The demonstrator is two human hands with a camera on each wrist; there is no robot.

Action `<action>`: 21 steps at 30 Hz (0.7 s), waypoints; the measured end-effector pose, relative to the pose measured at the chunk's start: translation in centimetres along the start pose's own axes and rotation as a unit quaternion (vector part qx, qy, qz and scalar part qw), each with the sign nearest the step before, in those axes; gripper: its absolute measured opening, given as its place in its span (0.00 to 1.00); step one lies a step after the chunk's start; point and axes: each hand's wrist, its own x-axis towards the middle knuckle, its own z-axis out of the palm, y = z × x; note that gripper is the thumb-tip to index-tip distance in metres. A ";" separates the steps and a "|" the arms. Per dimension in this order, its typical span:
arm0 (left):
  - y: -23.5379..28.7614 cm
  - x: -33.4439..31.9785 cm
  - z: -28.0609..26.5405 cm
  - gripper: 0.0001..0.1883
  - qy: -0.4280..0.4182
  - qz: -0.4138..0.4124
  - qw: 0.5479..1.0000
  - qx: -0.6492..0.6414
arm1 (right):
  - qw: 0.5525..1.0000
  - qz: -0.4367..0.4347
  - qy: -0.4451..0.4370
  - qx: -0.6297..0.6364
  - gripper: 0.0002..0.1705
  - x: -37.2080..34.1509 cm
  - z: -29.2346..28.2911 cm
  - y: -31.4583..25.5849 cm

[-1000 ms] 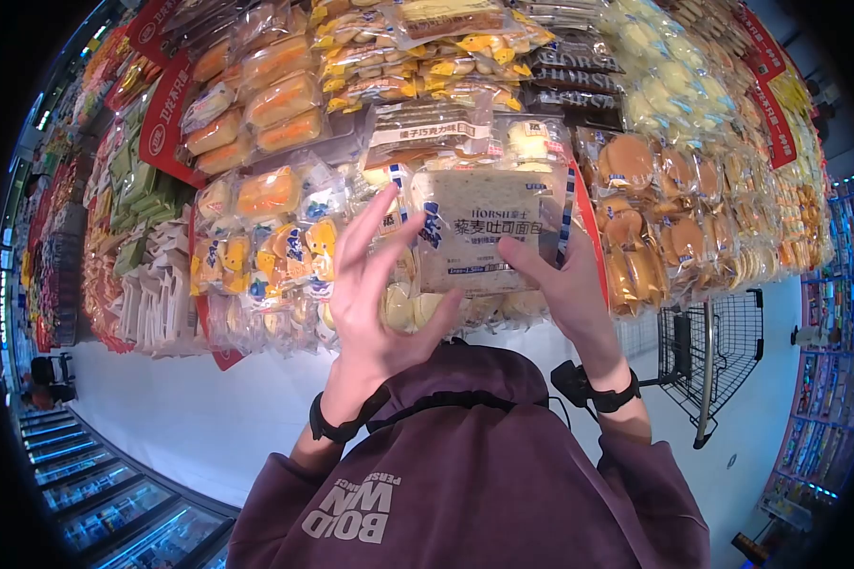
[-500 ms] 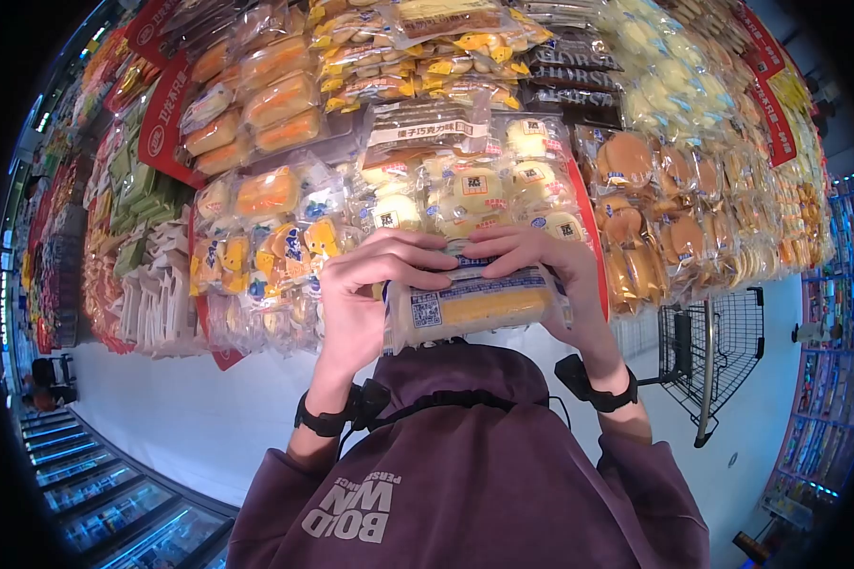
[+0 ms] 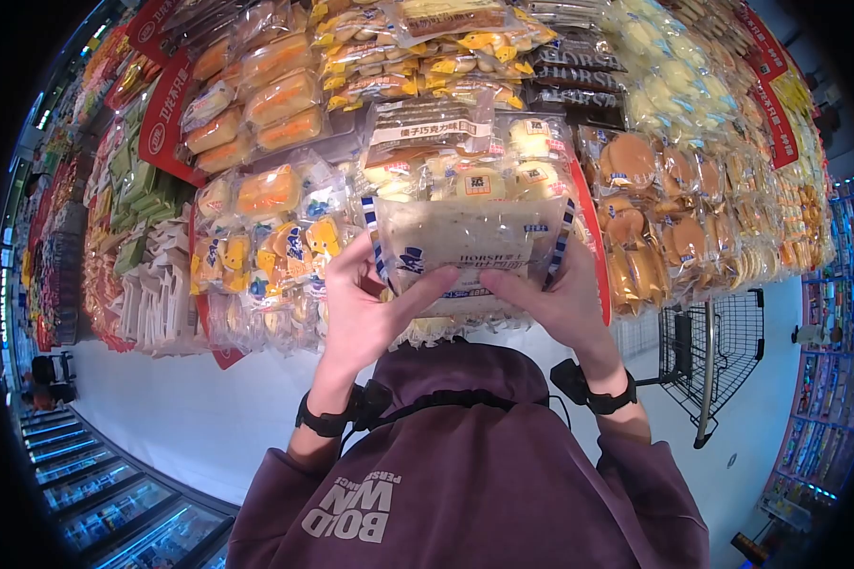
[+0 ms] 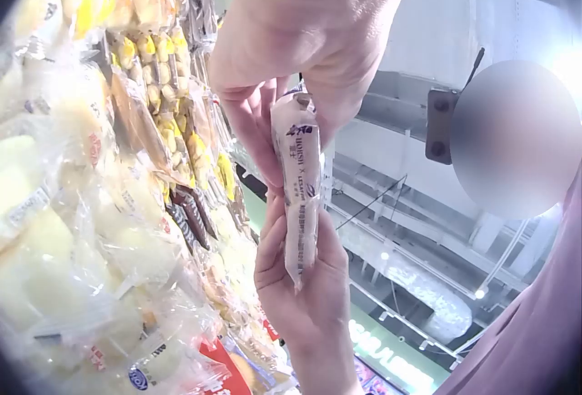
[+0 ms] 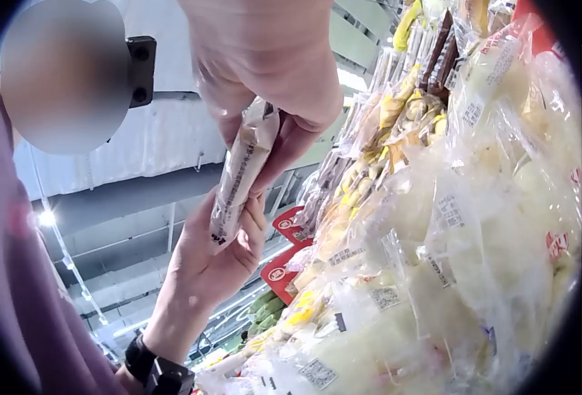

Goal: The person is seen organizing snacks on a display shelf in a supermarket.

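Note:
A clear packet of sliced bread (image 3: 474, 232) with blue-striped side edges and printed lettering is held up in front of the chest. My left hand (image 3: 365, 308) grips its left side, thumb across the printed face and fingers behind. On the right side my right hand (image 3: 564, 299) holds it the same way, the two thumb tips close together near the middle. Seen edge-on in the left wrist view, the packet (image 4: 300, 190) is a thin slab between both hands. The right wrist view also shows the packet's narrow edge (image 5: 241, 172), fingers on one side and thumb on the other.
Behind the packet, a sloping display holds wrapped steamed cakes (image 3: 474, 183), a brown-labelled packet (image 3: 427, 133) and round pancake-like cakes (image 3: 626, 161). Red sign strips (image 3: 166, 123) divide the sections. A wire shopping cart (image 3: 711, 351) stands to the right on the pale floor.
The bread packet was face-up, then tipped to show its underside edge, and now its printed face shows again. My left hand, off the packet a second ago, now grips its left side.

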 end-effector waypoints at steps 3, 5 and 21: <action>-0.1 0.1 0.3 0.18 0.006 -0.027 0.998 -0.061 | 1.000 -0.006 0.015 0.009 0.32 -0.2 0.5 0.2; -0.6 0.2 0.2 0.17 0.020 -0.036 0.996 -0.075 | 0.992 -0.060 0.053 0.103 0.31 0.0 0.9 0.2; -1.7 1.0 -0.6 0.21 0.105 0.016 0.991 -0.087 | 0.847 -0.375 0.035 -0.375 0.26 0.9 -0.9 -0.8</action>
